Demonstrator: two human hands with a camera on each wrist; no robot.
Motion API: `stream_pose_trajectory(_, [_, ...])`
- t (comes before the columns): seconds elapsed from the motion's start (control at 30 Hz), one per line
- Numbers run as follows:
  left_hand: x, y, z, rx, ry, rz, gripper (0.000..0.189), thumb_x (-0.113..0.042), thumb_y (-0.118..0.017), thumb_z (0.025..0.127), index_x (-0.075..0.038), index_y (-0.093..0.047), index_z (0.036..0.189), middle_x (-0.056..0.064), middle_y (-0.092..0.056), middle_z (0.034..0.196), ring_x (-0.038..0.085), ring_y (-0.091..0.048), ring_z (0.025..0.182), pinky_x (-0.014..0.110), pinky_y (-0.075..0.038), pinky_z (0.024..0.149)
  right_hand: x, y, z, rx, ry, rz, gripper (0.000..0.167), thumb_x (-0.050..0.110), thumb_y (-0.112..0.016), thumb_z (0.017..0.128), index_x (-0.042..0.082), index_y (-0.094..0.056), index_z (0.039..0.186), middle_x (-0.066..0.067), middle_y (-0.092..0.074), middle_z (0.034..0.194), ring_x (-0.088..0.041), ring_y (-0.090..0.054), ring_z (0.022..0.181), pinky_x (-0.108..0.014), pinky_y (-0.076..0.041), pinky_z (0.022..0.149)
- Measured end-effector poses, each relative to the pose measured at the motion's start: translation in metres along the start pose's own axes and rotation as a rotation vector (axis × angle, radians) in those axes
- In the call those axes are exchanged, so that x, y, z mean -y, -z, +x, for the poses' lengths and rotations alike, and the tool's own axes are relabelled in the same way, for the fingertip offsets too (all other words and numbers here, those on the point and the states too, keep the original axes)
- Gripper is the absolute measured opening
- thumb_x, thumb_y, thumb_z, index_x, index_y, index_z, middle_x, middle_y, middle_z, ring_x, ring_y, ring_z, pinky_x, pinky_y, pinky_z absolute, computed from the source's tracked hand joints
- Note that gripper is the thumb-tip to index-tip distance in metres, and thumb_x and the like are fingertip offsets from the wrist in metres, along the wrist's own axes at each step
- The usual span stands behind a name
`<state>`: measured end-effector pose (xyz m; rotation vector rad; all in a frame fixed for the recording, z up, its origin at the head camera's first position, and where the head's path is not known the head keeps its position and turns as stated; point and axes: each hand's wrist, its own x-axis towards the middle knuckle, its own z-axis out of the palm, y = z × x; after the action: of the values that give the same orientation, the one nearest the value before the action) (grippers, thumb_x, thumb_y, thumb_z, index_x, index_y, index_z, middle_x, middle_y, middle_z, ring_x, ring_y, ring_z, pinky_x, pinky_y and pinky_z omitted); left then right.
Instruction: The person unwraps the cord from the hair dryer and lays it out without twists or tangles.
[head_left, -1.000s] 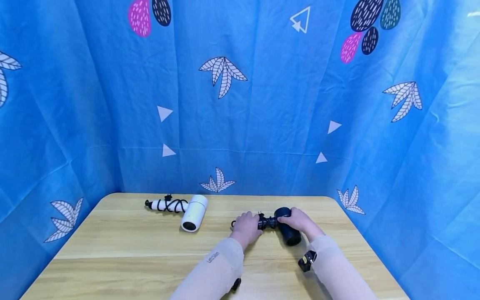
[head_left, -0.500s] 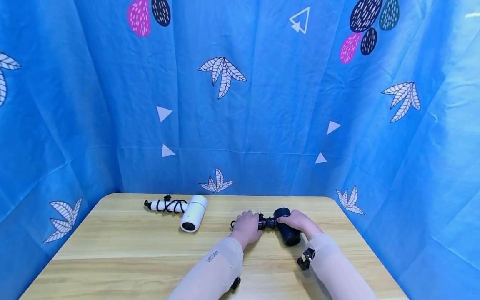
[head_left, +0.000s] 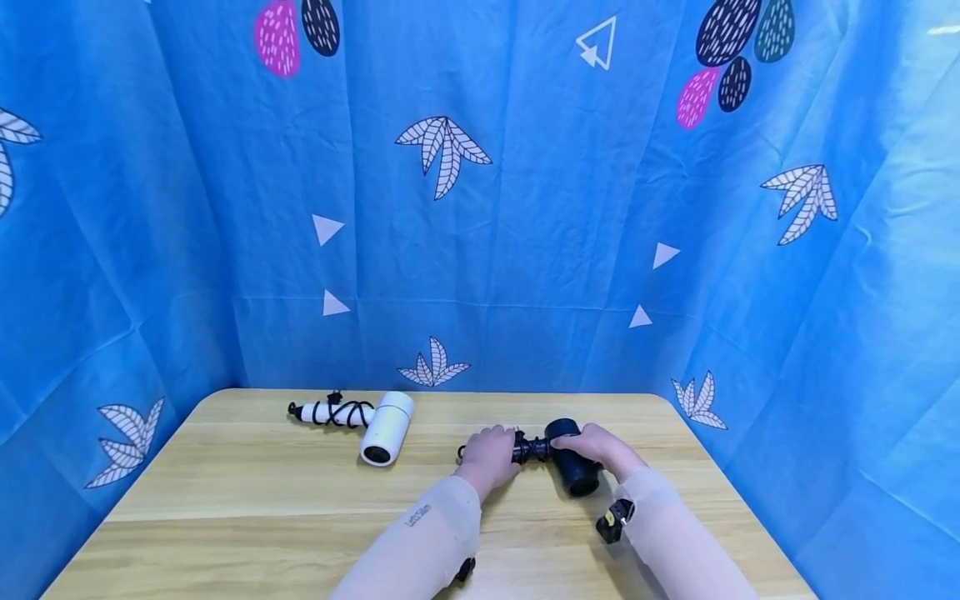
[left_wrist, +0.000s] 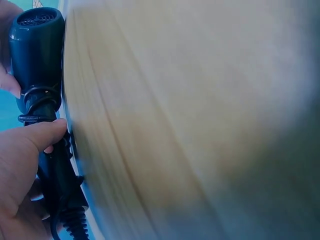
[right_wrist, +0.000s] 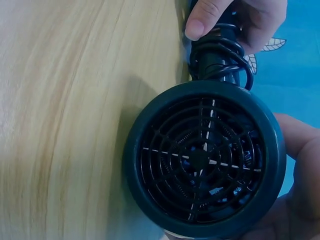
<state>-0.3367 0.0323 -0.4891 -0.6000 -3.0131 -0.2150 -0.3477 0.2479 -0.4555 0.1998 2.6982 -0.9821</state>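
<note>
A black hair dryer (head_left: 576, 472) lies on its side on the wooden table, right of centre, its cord wound round the handle. My left hand (head_left: 488, 457) grips that handle, thumb across it as the left wrist view shows. At the barrel, my right hand (head_left: 596, 446) holds the dryer from its far right side. The right wrist view looks straight at the round grille (right_wrist: 200, 159), with fingers of the right hand (right_wrist: 300, 175) curving along the barrel's edge. A white hair dryer (head_left: 387, 428) with a black cord round its handle lies farther left, untouched.
The wooden table (head_left: 247, 500) has rounded back corners. Blue patterned curtain (head_left: 450, 250) hangs behind it and along both sides. Small black wrist cameras (head_left: 615, 522) sit on the sleeves.
Both hands stay on the black hair dryer. It and the left hand have shifted very slightly toward the left and the near edge. The white dryer stays put.
</note>
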Motion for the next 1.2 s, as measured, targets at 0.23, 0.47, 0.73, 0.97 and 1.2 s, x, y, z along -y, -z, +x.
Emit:
stream_pose_trajectory(0.23, [0.003, 0.002, -0.005, -0.009, -0.013, -0.005, 0.063, -0.045, -0.079, 0.084, -0.009, -0.062, 0.133, 0.009, -0.067, 0.118, 0.026, -0.064, 0.104, 0.038, -0.057, 0.084, 0.0, -0.002, -0.003, 0.016, 0.008, 0.013, 0.076, 0.048, -0.073, 0.084, -0.014, -0.05, 0.122, -0.018, -0.06, 0.105, -0.027, -0.06, 0.09, -0.041, -0.053, 0.073])
stream_pose_trajectory(0.47, [0.005, 0.002, -0.009, -0.004, -0.021, -0.014, 0.061, -0.045, -0.08, 0.083, -0.01, -0.065, 0.13, 0.009, -0.067, 0.117, 0.025, -0.066, 0.1, 0.038, -0.058, 0.081, 0.0, -0.006, -0.003, 0.023, 0.011, 0.006, 0.073, 0.046, -0.075, 0.083, -0.012, -0.052, 0.12, -0.017, -0.06, 0.106, -0.028, -0.06, 0.091, -0.041, -0.053, 0.072])
stream_pose_trajectory(0.73, [0.011, 0.004, -0.008, -0.015, -0.044, -0.006, 0.058, -0.045, -0.08, 0.084, -0.012, -0.066, 0.129, 0.006, -0.068, 0.114, 0.023, -0.066, 0.099, 0.037, -0.058, 0.081, 0.002, -0.005, -0.01, 0.045, 0.054, 0.042, 0.046, 0.04, -0.075, 0.083, 0.001, -0.052, 0.092, -0.009, -0.052, 0.089, -0.023, -0.054, 0.077, -0.034, -0.046, 0.062])
stream_pose_trajectory(0.97, [0.016, 0.007, -0.007, -0.013, -0.039, -0.046, 0.054, -0.044, -0.08, 0.084, -0.012, -0.067, 0.125, 0.005, -0.068, 0.109, 0.023, -0.066, 0.097, 0.039, -0.058, 0.08, 0.006, -0.005, -0.013, 0.03, 0.088, 0.068, 0.045, 0.038, -0.076, 0.083, 0.0, -0.053, 0.092, -0.01, -0.053, 0.089, -0.021, -0.055, 0.075, -0.034, -0.048, 0.061])
stream_pose_trajectory(1.2, [0.023, 0.014, -0.011, -0.027, -0.049, -0.077, 0.048, -0.043, -0.082, 0.082, -0.011, -0.069, 0.115, 0.003, -0.067, 0.1, 0.02, -0.064, 0.089, 0.036, -0.057, 0.077, 0.011, -0.006, -0.015, 0.015, 0.106, 0.104, 0.057, 0.04, -0.077, 0.082, -0.009, -0.059, 0.107, -0.014, -0.062, 0.096, -0.021, -0.062, 0.077, -0.033, -0.054, 0.064])
